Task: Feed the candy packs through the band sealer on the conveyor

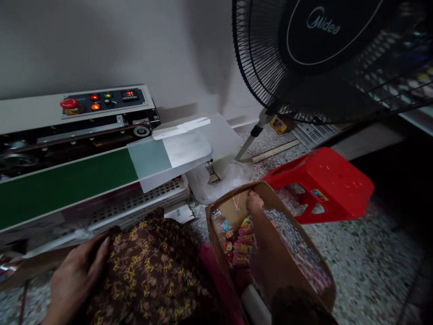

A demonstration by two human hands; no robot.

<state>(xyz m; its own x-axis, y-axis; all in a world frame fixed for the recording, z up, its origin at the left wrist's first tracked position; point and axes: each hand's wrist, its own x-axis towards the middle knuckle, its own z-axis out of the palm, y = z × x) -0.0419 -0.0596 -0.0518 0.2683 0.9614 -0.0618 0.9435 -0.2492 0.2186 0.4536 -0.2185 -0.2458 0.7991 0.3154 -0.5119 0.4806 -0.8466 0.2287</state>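
Cardboard box (297, 257) on the floor beside the red stool (324, 180) holds small colourful packets (238, 243), likely light, crinkly, slippery, best pinched by an edge; right hand (255, 203) reaches inside, finger state unclear; left hand (77, 275) rests flat, fingers together.

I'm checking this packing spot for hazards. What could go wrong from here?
The cardboard box stands tilted on the floor; the right hand reaching deep inside could tip it and spill the small packets. The fan and red stool crowd the box, so an elbow may knock them.
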